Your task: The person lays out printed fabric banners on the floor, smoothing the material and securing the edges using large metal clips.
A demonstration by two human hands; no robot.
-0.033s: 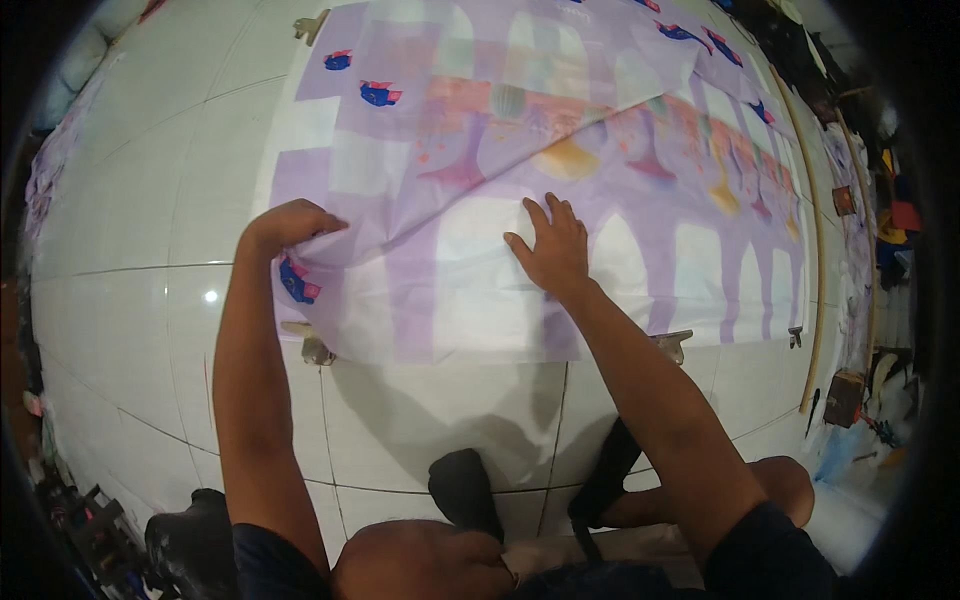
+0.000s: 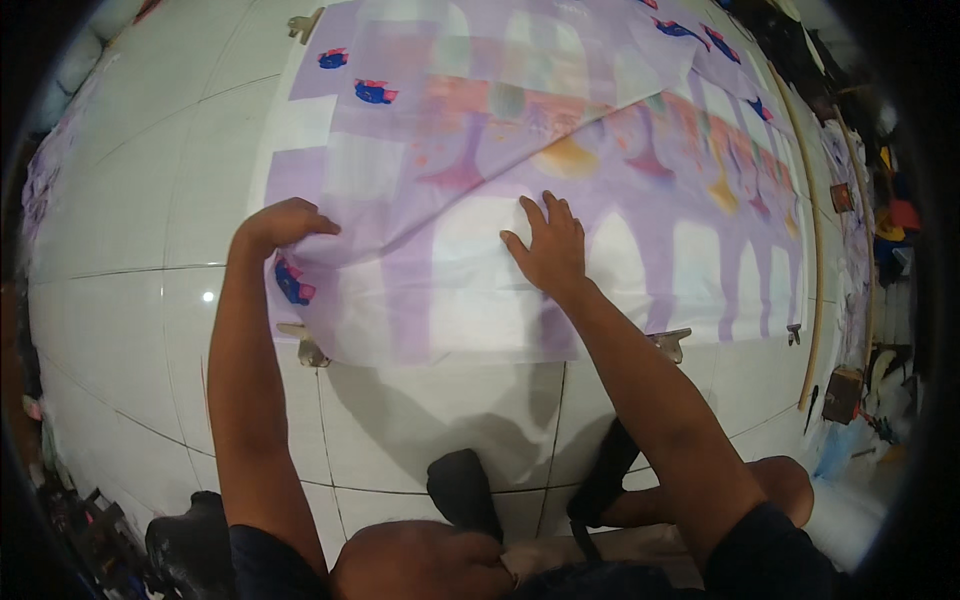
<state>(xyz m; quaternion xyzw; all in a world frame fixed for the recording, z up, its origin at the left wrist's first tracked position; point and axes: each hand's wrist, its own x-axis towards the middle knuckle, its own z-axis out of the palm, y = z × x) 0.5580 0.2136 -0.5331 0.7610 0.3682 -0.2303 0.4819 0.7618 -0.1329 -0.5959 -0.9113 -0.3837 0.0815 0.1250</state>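
Observation:
A thin purple and white patterned cloth lies spread over a white board. A translucent folded layer of it crosses diagonally, with orange, pink and yellow drips showing. My left hand is at the cloth's left edge, its fingers bent and closed on a fold of it. Beside that wrist is a dark blue and pink patch on the cloth. My right hand rests on the middle of the cloth with its fingers spread, near the diagonal fold. Metal clips grip the near edge.
Another metal clip holds the far left corner, and a small dark clip the near right one. A long wooden stick lies along the right side. White tiles cover the floor. Assorted items crowd the right rim.
The left hand and the cloth's left part sit very slightly farther left. The right hand stays almost in the same place on the cloth.

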